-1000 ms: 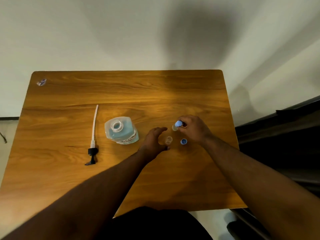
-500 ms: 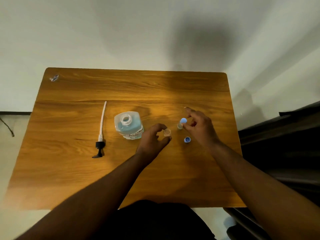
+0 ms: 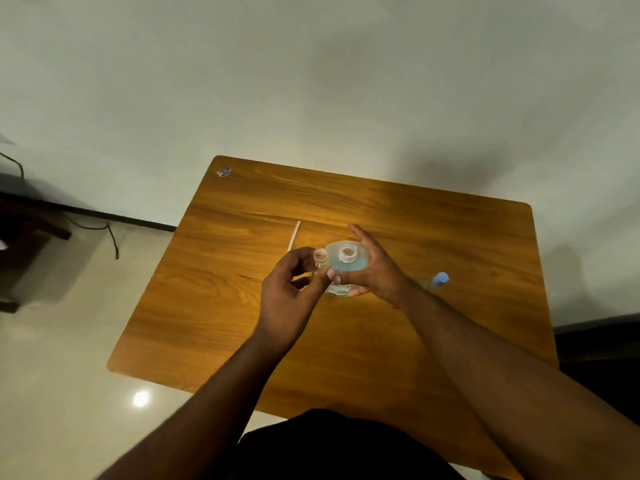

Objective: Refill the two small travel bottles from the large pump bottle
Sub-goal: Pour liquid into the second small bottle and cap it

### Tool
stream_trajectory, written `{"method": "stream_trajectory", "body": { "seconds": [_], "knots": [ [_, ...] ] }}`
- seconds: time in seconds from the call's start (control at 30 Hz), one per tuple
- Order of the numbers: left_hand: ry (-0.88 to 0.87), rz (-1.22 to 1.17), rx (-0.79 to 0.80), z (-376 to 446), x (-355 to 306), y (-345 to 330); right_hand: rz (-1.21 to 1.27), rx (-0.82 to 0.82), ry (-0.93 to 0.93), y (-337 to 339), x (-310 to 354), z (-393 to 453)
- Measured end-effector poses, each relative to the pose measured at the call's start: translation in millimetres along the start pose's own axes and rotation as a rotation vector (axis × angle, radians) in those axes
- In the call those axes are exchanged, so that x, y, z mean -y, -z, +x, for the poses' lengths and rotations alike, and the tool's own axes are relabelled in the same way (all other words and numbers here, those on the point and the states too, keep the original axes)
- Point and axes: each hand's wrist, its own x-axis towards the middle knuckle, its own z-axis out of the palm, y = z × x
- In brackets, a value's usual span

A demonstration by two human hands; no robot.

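Note:
My left hand (image 3: 289,292) holds a small clear travel bottle (image 3: 320,257) with no cap, upright, lifted just left of the large bottle. The large clear bottle (image 3: 346,259) holds blue liquid; its neck is open, with no pump in it. My right hand (image 3: 372,268) wraps around the large bottle's right side, fingers spread. A second small travel bottle (image 3: 437,280) with a blue cap stands on the wooden table (image 3: 398,334) to the right of my right wrist. The pump's white tube (image 3: 293,236) lies on the table behind my left hand; its head is hidden.
A small wrapper or sticker (image 3: 224,172) sits at the table's far left corner. The wall is close behind the table. Dark furniture (image 3: 24,216) and a cable stand on the floor at the left. Another dark object borders the table's right side.
My left hand has lifted the uncapped small bottle and carried it left beside the large bottle. My right hand left the blue-capped bottle and moved onto the large bottle. The view swung left.

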Motion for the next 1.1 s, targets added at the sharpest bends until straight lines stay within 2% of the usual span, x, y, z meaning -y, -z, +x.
{"method": "stream_trajectory", "body": {
  "seconds": [0.23,0.37,0.67,0.8,1.1],
  "knots": [
    [0.061,-0.03,0.061,6.0,0.8,11.9,0.003,-0.197,0.051,-18.2,-3.6,7.5],
    [0.044,-0.035,0.143,10.2,-2.1,11.1,-0.231,-0.297,0.232,-15.3,13.8,-6.1],
    [-0.067,0.013,0.22,20.5,-32.6,-4.2,-0.691,-0.364,0.598,30.6,88.2,-44.1],
    [-0.09,0.011,0.261,23.6,-53.6,-9.9,-0.87,-0.415,0.694,44.1,109.1,-54.0],
    [-0.15,0.007,0.256,20.7,-76.5,-10.0,-1.068,-0.478,0.781,54.6,132.4,-68.5]
  ]
}}
